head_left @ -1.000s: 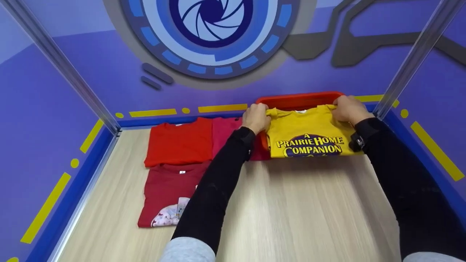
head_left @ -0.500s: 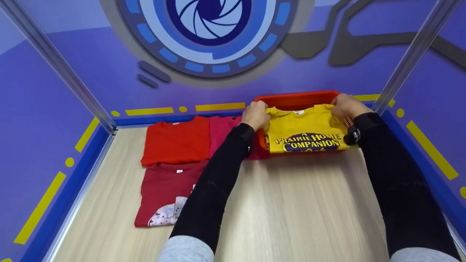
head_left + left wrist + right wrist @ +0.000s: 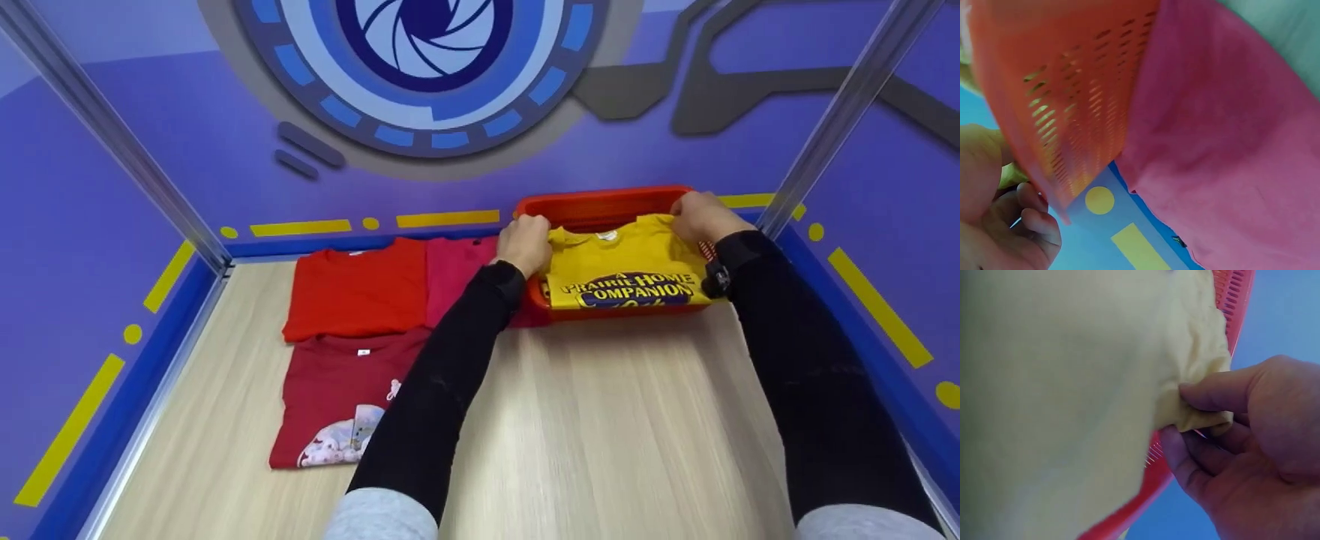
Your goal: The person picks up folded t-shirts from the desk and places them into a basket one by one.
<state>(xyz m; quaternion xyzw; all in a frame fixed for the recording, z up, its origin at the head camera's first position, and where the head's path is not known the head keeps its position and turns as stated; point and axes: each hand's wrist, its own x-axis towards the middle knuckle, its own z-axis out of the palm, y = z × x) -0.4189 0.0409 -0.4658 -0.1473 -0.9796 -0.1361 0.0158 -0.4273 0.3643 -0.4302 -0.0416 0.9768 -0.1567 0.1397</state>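
Back wall (image 3: pixel 187 135) is biggest: purple/blue print, shuts off the far side; side walls (image 3: pixel 67 247) bound L & R. Table (image 3: pixel 615 420) = light wood; wide stretch of wood shows from basket's front edge to bottom of view, btwn the arms, plus a narrower strip btwn shirts & L side wall. Black sleeves, L (image 3: pixel 442 382) & R (image 3: pixel 817 375), reach in from the bottom; L one hides the R part of the dark red shirt.

Basket (image 3: pixel 600 198): red, slotted sides, far rim near back wall, a bit of room btwn its R end & the R corner. Dark red shirt (image 3: pixel 337 382) lies flat, top edge meeting the near edge of the red shirt (image 3: pixel 360 289). Yellow shirt (image 3: pixel 622 259): folded, print up, in basket, near edge by the front rim; gap btwn collar & far rim shows basket's inside. Can't tell if it touches bottom. Pink shirt (image 3: pixel 459 270) fills the space btwn red shirt & basket, running up to basket's L wall.

L hand (image 3: pixel 523 244) at basket's L rim, L fingers (image 3: pixel 1041 225) curled, gripping yellow shirt's L shoulder. R hand (image 3: pixel 709 217) over R rim; R fingers (image 3: pixel 1185 464) & thumb pinch shirt's R end. White label (image 3: pixel 607 235) at collar, smallest.
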